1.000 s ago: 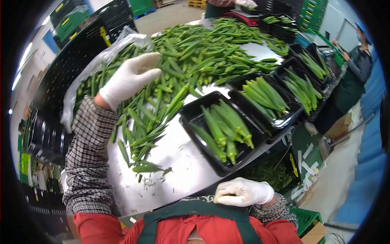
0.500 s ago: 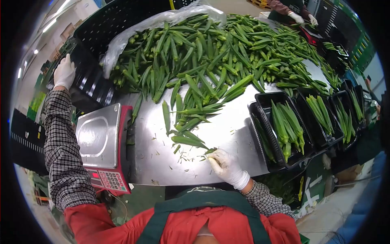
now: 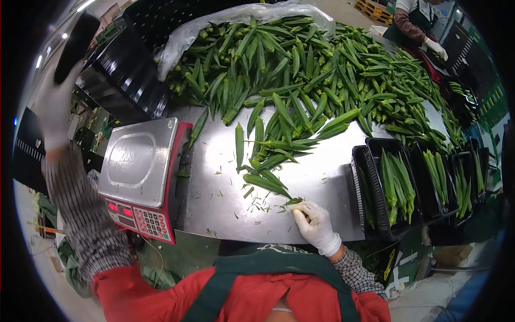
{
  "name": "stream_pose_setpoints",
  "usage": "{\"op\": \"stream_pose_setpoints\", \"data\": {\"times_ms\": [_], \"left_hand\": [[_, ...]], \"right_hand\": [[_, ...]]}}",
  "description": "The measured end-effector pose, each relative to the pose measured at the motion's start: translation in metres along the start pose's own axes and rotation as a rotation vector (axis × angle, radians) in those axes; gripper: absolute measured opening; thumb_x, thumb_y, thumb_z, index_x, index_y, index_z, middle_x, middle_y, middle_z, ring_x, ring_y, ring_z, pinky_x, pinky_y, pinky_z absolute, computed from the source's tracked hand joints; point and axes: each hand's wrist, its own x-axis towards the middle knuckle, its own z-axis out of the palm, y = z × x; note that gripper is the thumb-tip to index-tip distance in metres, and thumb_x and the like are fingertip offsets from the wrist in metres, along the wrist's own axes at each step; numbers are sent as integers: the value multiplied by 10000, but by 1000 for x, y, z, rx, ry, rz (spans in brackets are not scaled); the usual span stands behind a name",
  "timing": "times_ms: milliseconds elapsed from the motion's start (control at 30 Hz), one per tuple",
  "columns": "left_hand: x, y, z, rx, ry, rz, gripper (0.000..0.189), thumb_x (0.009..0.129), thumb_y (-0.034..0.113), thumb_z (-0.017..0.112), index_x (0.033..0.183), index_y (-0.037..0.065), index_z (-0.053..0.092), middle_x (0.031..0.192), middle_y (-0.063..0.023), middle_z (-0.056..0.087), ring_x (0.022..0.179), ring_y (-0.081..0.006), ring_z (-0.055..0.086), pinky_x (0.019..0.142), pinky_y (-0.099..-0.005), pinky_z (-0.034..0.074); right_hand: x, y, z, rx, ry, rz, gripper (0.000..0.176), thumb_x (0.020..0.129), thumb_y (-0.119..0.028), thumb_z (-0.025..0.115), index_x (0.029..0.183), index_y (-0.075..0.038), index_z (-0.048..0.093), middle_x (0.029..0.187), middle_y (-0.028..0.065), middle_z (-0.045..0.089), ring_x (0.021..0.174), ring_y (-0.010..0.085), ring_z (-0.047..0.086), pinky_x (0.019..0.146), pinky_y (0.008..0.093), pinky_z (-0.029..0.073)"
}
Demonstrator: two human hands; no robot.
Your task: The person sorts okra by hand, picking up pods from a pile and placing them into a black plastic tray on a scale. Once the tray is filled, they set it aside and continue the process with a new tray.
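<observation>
My left hand (image 3: pixel 56 104), gloved in white and blurred, is raised at the far left, closed on a black tray (image 3: pixel 79 47). Below and to its right stands a stack of black trays (image 3: pixel 126 72), next to a red scale (image 3: pixel 142 161) with a bare metal plate. My right hand (image 3: pixel 316 224), also gloved, rests over the near part of the steel table (image 3: pixel 214 209). Its fingers are pinched together by a small dark green piece; whether they grip it cannot be made out. Loose okra pods (image 3: pixel 265 182) lie just beyond that hand.
A large okra heap (image 3: pixel 300 70) covers the table's far side, with clear plastic film (image 3: pixel 188 40) along its back edge. Black trays holding okra (image 3: pixel 397 188) line the right side. A co-worker (image 3: pixel 416 27) with gloved hands stands at the back right.
My left hand has come away from the tray stack with a black tray in it. My right hand keeps its pinch near the same table spot. The camera view has shifted. The co-worker's hands have moved.
</observation>
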Motion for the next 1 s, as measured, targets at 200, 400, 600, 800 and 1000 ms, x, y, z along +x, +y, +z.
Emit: {"op": "stream_pose_setpoints", "data": {"times_ms": [200, 400, 600, 800, 1000], "left_hand": [[-164, 9, -43, 308, -243, 76, 264, 726, 113, 737, 853, -26, 551, 788, -108, 540, 747, -269, 531, 687, -353, 430], [-225, 58, -34, -78, -270, 37, 514, 616, 82, 774, 1079, 26, 557, 1122, -127, 555, 1052, -296, 534, 1060, -500, 282], [-241, 112, -12, -569, -326, 93, 374, 656, 101, 728, 998, 12, 606, 1083, -153, 583, 1056, -320, 546, 1037, -508, 307], [-269, 142, 21, -813, -448, -58, 484, 688, 131, 732, 1122, -7, 568, 1161, -182, 570, 1085, -343, 538, 1012, -442, 356], [-259, 160, 26, -895, -670, -15, 652, 696, 228, 772, 1229, -34, 503, 1192, -204, 555, 1095, -337, 542, 959, -393, 400]], "right_hand": [[36, -25, -2, -16, 131, -61, 78, 800, -15, 613, 873, -18, 639, 778, 86, 607, 551, 164, 547, 496, 278, 426], [108, -7, 6, -340, 392, -59, 255, 825, -122, 617, 1056, -29, 562, 924, 149, 593, 759, 306, 611, 653, 370, 496], [157, 46, 18, -622, 359, -30, 169, 851, -166, 576, 954, -41, 624, 870, 132, 615, 790, 312, 613, 701, 367, 497], [101, -23, -8, -224, 374, -98, 79, 828, -53, 587, 803, 10, 627, 739, 108, 576, 630, 232, 553, 576, 310, 433], [30, -48, -26, 392, -74, 40, 146, 845, -28, 557, 911, 49, 662, 818, 69, 597, 670, 106, 533, 627, 230, 428]]}}
